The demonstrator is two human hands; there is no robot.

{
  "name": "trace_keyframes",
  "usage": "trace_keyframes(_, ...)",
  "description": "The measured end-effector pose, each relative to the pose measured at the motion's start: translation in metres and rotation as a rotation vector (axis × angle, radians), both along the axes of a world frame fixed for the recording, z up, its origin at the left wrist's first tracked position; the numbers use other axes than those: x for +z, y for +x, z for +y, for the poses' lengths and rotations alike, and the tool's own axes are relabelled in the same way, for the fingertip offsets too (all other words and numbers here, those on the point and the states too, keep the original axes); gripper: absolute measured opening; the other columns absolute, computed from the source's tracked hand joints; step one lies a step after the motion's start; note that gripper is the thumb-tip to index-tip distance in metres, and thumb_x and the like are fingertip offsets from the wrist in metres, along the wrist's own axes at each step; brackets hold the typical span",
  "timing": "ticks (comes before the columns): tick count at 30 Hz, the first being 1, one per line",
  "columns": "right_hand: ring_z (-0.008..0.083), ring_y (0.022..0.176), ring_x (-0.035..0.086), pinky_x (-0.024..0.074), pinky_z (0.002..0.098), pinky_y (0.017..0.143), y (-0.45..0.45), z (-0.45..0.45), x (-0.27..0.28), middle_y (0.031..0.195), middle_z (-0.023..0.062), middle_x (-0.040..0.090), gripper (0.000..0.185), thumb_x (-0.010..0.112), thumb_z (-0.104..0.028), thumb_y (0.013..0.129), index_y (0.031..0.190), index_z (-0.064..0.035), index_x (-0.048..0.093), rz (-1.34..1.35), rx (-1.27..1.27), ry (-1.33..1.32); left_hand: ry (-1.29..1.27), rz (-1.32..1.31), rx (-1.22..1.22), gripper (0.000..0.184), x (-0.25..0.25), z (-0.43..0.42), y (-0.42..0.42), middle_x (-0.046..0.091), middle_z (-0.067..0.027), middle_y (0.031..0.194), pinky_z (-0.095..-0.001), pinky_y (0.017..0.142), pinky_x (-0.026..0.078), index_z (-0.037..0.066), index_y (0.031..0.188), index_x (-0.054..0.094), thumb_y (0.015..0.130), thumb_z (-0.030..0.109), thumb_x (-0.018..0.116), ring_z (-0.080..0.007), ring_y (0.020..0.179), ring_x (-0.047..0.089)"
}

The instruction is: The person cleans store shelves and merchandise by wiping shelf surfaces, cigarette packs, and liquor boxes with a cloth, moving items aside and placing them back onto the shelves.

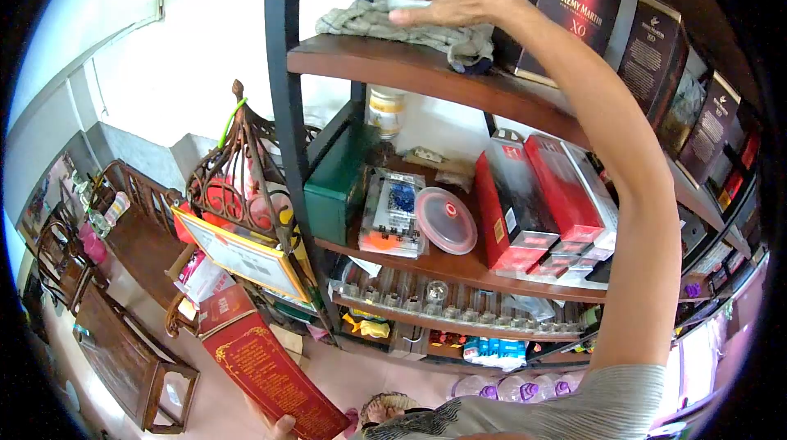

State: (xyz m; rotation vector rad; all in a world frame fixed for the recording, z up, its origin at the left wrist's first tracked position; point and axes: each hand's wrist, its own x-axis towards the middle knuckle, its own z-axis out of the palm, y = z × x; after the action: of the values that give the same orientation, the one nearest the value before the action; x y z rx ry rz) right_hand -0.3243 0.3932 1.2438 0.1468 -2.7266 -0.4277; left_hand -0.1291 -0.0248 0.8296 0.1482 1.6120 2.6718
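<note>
My right hand (pixel 447 5) reaches over the upper wooden shelf (pixel 393 63), fingers apart, just above a crumpled grey checked cloth (pixel 369 24). Whether the fingertips touch the cloth is hard to tell. Low in the view, my left hand (pixel 280 427) grips the lower part of a tall red box (pixel 266 370) with gold lettering; only the thumb and part of the hand show. Dark Rémy Martin boxes (pixel 574 9) stand on the upper shelf, to the right of the cloth.
The middle shelf (pixel 459 266) holds a green box (pixel 338 186), a round clear lid (pixel 446 221) and red and black boxes (pixel 525 194). At left are a metal birdcage-like frame (pixel 238 153), a yellow-edged picture frame (pixel 242 259) and a wooden bench (pixel 139 251). Bottles (pixel 516 388) stand below.
</note>
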Motion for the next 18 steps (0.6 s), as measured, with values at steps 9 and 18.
trace_keyframes(9,0.0307,0.134,0.019,0.0143,0.0435,0.111,-0.063,0.009,-0.021,0.145,0.0139,0.023,0.075,0.019,-0.064,0.087,0.140,-0.0115,0.025,-0.317,0.033,-0.036,0.000,-0.103,0.080,0.075,-0.005,-0.013,0.000,0.048,-0.0138,0.121,-0.0425,0.093,0.041,0.000,0.127,0.034,0.066,0.030,0.065,-0.0297,0.109,0.049)
trace_keyframes(18,0.0313,0.091,0.062,0.0502,0.0409,0.071,-0.121,0.083,-0.011,0.109,0.0228,0.058,0.038,0.048,-0.023,0.084,0.115,-0.0015,0.055,-0.430,-0.376,0.563,0.019,-0.163,0.117,0.072,-0.010,-0.016,0.006,0.048,-0.0129,0.121,-0.0413,0.093,0.041,0.000,0.126,0.036,0.068,0.029,0.064,-0.0286,0.109,0.049)
